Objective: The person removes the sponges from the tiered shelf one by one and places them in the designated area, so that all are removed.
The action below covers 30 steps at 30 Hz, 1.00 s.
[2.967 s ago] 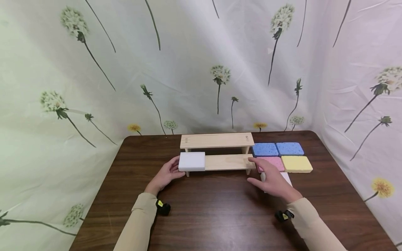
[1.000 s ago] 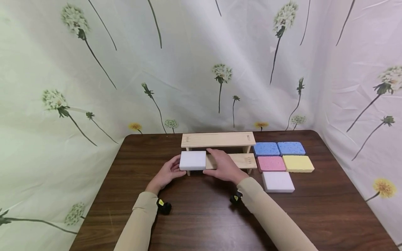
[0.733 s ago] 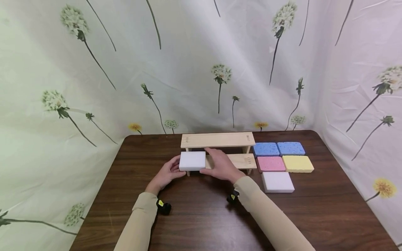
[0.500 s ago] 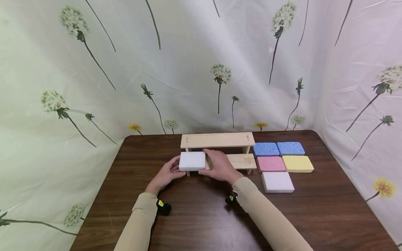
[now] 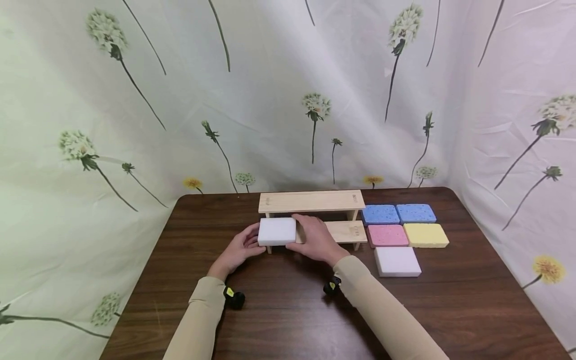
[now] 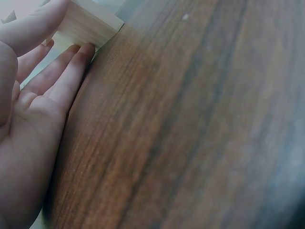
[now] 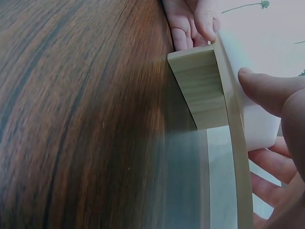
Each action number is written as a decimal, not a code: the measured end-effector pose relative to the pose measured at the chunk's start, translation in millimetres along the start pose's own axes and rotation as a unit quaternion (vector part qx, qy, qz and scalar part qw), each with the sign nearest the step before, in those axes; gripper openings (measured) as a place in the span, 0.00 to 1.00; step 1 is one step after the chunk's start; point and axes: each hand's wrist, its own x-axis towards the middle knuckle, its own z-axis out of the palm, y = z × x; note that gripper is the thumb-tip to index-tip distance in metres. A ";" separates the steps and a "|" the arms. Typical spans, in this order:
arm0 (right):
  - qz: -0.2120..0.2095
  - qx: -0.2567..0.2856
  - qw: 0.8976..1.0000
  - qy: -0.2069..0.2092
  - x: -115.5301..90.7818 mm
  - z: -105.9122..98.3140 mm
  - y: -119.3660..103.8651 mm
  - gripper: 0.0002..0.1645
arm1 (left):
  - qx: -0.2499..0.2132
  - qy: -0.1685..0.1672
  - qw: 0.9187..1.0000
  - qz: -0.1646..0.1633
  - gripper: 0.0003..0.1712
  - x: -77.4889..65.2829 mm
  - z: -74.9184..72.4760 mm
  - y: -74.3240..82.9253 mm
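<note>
A white sponge block (image 5: 276, 231) lies on the left end of the lower step of a pale wooden two-tier stand (image 5: 345, 231). My right hand (image 5: 316, 239) grips its right side, thumb at the front edge and fingers at the back. In the right wrist view, that thumb touches the white sponge's (image 7: 259, 124) near edge while other fingers show beyond it. My left hand (image 5: 240, 251) stays at the stand's left end. Seen from the left wrist, its fingers (image 6: 66, 81) are fairly straight, with tips against the wooden leg (image 6: 88, 24).
Right of the stand, two blue sponges (image 5: 380, 214) lie side by side. In front of them are a pink sponge (image 5: 388, 235) and a yellow sponge (image 5: 425, 235), then a second white sponge (image 5: 398, 262). Behind the dark wooden table (image 5: 288, 310) hangs a dandelion-print curtain (image 5: 270, 90).
Over three seconds my right hand has come left from above the second white sponge to the sponge on the step. That sponge has since shifted slightly right. My left hand has stayed put.
</note>
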 end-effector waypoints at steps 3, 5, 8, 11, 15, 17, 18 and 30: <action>0.000 0.007 1.000 -0.002 -2.1 -1.5 3.1 0.52 | 0.003 -0.001 1.000 0.003 0.49 0.0 -0.8 0.2; -0.003 0.010 1.000 -0.002 -3.8 -2.6 5.0 0.52 | -0.001 -0.001 1.000 0.006 0.48 0.3 -1.0 0.1; 0.002 0.020 1.000 -0.005 -7.3 -5.5 6.4 0.52 | -0.004 -0.003 1.000 0.009 0.48 0.5 -1.3 -0.7; 0.006 0.032 0.999 -0.007 -11.2 -8.7 7.3 0.52 | -0.009 -0.004 1.000 0.010 0.48 0.7 -1.4 -1.7; 0.007 0.036 0.999 -0.007 -16.8 -12.4 8.3 0.52 | -0.012 -0.005 1.000 0.008 0.48 1.1 -1.2 -3.2; 0.005 0.035 0.999 -0.006 -19.3 -14.3 9.2 0.52 | -0.009 -0.006 1.000 0.006 0.48 1.4 -1.0 -3.6; 0.004 0.039 0.999 -0.005 -20.8 -15.6 9.2 0.52 | -0.008 -0.006 1.000 0.004 0.48 1.4 -0.9 -3.6; 0.007 0.049 0.999 0.002 -34.7 -32.5 8.9 0.52 | 0.002 -0.005 1.000 0.005 0.48 0.3 -0.6 -0.7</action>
